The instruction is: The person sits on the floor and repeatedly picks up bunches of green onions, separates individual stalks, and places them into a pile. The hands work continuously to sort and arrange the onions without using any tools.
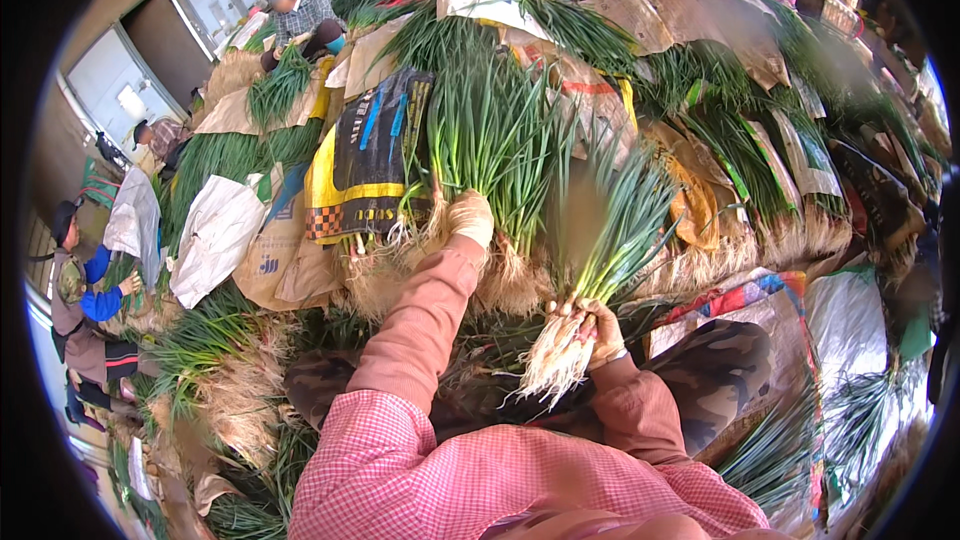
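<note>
My right hand [606, 334], in a light glove, grips a bunch of green onions [607, 240] just above its pale roots. The roots hang over my lap and the green leaves point up and away from me. My gloved left hand [469, 216] reaches onto a pile of green onions [487, 127] in front of me, at the lower stalks. Its fingers are hidden behind the back of the glove, so its grip is unclear. Beside it on the left lies a black and yellow printed sack [367, 157] over more onions.
Heaped onions with root ends towards me [750, 247] continue right, partly under sacks. A white sack [217, 240] and a brown paper sack [266, 262] lie left. Loose onions [225, 367] lie at my left knee. Other people [304, 15] sit around the heap.
</note>
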A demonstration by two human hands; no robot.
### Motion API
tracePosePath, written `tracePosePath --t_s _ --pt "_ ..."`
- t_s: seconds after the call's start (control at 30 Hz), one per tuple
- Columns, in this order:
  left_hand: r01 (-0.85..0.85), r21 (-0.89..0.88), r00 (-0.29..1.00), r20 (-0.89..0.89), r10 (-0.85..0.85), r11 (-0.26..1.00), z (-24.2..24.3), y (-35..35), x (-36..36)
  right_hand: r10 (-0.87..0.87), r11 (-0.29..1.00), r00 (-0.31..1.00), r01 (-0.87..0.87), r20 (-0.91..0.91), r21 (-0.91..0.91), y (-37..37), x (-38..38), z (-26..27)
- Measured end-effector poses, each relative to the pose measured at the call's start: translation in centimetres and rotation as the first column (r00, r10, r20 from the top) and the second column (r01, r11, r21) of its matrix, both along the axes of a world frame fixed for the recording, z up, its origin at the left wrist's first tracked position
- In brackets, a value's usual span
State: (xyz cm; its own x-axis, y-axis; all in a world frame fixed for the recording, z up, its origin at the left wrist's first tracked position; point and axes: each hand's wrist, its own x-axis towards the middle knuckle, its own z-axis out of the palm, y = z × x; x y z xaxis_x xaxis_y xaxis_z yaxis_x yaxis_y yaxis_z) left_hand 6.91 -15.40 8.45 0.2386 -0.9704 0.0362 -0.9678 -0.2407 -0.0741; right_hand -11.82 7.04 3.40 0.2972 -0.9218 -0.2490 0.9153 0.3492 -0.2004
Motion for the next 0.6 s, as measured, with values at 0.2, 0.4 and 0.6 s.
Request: tracePosePath --t_s 0.2,0.4,0.6 --pt "0.13 -0.011 0.923 -0.364 -0.125 0.991 6.8 1.0 2.4 0.147 0.983 0.975 -0.125 0.165 -0.136 0.1 -0.5 0.1" --pt "0.191 -0.236 0.858 -0.432 -0.279 0.953 9.5 1.9 5.2 0.187 0.929 0.981 -0.191 -0.042 -0.317 -0.2 -1.3 -0.4" --pt "0.008 -0.481 0.55 -0.73 -0.405 0.877 9.6 5.5 4.1 0.2 0.979 0.95 -0.204 -0.241 0.007 -0.8 -0.7 -2.9"
